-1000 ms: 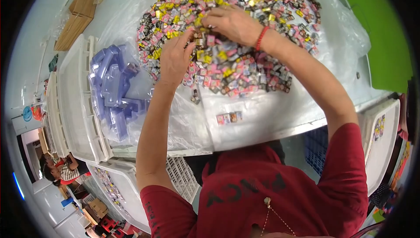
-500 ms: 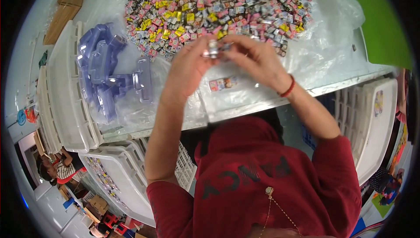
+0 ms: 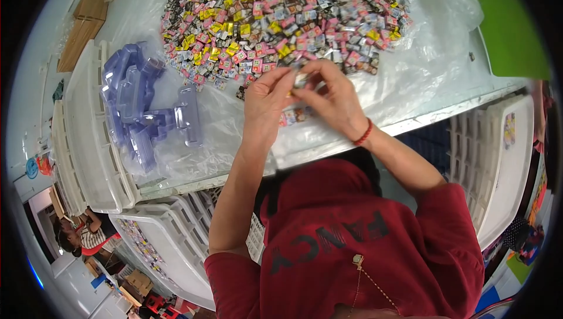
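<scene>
My two hands meet over the table, just on the near side of a big heap of small wrapped pieces (image 3: 275, 23) in pink, yellow, black and silver. Between thumb and fingers my right hand (image 3: 335, 97) pinches a small shiny piece (image 3: 300, 80). My left hand (image 3: 264, 102) is closed right beside it, thumb against fingers; what it holds, if anything, is hidden. Below the hands a short row of similar pieces (image 3: 291, 117) lies on the plastic sheet, partly covered by my right hand.
Clear bluish plastic trays (image 3: 132, 93) are piled at the left on the plastic sheet (image 3: 220, 143). White plastic crates (image 3: 94, 137) stand beyond the table's left edge, another white crate (image 3: 498, 166) at the right. A green surface (image 3: 504, 26) lies far right. Other people are in the background.
Both hands have come slightly nearer to me and closer together, and my right hand now partly covers the row of pieces. The view has shifted a little.
</scene>
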A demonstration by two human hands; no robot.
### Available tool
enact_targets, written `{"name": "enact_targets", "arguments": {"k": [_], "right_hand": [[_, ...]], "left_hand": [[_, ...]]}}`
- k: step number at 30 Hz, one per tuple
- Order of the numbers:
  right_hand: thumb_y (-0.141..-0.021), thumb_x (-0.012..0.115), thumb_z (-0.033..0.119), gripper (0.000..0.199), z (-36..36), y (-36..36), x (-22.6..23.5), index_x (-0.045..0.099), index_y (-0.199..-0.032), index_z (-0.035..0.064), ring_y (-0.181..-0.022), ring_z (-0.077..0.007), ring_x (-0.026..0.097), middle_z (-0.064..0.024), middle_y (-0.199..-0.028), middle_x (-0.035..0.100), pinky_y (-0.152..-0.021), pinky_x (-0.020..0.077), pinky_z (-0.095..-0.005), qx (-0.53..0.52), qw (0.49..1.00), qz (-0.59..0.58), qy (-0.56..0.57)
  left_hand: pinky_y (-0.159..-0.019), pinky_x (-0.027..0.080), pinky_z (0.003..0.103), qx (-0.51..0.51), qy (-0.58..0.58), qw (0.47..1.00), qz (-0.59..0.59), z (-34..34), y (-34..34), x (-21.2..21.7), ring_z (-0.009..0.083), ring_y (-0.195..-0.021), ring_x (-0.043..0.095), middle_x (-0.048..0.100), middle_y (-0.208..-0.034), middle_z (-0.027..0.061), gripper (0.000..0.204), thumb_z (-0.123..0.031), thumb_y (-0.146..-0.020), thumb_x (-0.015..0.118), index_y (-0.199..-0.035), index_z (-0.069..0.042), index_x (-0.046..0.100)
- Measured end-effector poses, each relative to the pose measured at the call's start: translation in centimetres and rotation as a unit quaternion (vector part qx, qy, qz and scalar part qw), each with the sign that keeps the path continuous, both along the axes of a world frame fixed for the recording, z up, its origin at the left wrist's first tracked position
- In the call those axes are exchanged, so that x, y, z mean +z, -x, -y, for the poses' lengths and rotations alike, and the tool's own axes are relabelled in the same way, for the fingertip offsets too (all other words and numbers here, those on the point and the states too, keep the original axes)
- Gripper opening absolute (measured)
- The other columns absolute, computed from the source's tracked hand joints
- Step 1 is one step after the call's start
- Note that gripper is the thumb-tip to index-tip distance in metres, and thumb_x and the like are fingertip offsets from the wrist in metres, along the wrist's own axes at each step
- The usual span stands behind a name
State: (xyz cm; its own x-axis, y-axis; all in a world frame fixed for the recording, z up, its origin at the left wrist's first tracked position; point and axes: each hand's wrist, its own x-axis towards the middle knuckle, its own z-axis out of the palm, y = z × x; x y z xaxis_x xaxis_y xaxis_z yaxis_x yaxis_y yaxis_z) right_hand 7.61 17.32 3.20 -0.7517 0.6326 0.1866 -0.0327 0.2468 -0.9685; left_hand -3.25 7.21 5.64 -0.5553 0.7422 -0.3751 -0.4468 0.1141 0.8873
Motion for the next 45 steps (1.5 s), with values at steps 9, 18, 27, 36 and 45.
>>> {"name": "enact_targets", "arguments": {"k": [9,18,27,36,45], "right_hand": [[-0.076,0.077,0.006,0.034,-3.4,-4.1,1.2,0.062,-0.106,0.0044,-0.082,-0.0165,0.061,-0.0054,-0.095,0.064,-0.069,0.0502,-0.0281,0.064,0.987,0.12,-0.08],[-0.071,0.077,0.008,0.037,-2.7,-6.3,-1.8,0.063,-0.105,0.0037,-0.1,-0.0328,0.057,-0.0124,-0.103,0.061,-0.086,0.0466,-0.0401,0.032,0.935,0.118,-0.332],[-0.074,0.075,0.007,0.035,-3.3,-6.4,-2.1,0.064,-0.107,0.0042,-0.099,-0.0317,0.059,-0.0125,-0.106,0.064,-0.088,0.0473,-0.0398,0.065,0.924,0.111,-0.36],[-0.075,0.075,0.009,0.031,-3.9,-6.4,-1.8,0.065,-0.105,0.0051,-0.099,-0.0299,0.061,-0.0113,-0.106,0.066,-0.088,0.047,-0.0389,0.045,0.93,0.098,-0.352],[-0.07,0.077,0.01,0.03,-2.5,-5.9,-1.3,0.067,-0.098,0.0096,-0.1,-0.0273,0.059,-0.0041,-0.104,0.067,-0.089,0.0446,-0.0399,0.109,0.914,0.057,-0.387]], "left_hand": [[-0.057,0.047,0.02,0.068,0.097,0.992,-0.043,2.2,1.9,-0.7,0.0076,-0.062,0.06,0.066,-0.079,0.0018,0.019,-0.019,-0.094,0.062,-0.094,-0.001,0.067],[-0.064,0.047,0.039,-0.002,0.172,0.815,-0.554,5.0,3.4,-3.2,0.0322,-0.068,0.061,0.064,-0.079,0.0122,0.013,-0.013,-0.082,0.069,-0.087,-0.001,0.066],[-0.085,0.044,0.04,-0.047,0.092,0.704,-0.703,6.1,2.2,-4.2,0.0279,-0.093,0.057,0.064,-0.093,0.0063,0.022,-0.014,-0.074,0.075,-0.093,-0.008,0.066],[-0.086,0.046,0.038,-0.004,0.097,0.719,-0.688,6.7,2.3,-3.6,0.026,-0.095,0.06,0.068,-0.094,0.0037,0.023,-0.011,-0.074,0.076,-0.095,-0.008,0.067],[-0.087,0.045,0.036,0.006,0.109,0.724,-0.681,7.2,1.8,-4.5,0.0257,-0.095,0.061,0.068,-0.095,0.0042,0.024,-0.009,-0.073,0.077,-0.095,-0.007,0.067]]}}
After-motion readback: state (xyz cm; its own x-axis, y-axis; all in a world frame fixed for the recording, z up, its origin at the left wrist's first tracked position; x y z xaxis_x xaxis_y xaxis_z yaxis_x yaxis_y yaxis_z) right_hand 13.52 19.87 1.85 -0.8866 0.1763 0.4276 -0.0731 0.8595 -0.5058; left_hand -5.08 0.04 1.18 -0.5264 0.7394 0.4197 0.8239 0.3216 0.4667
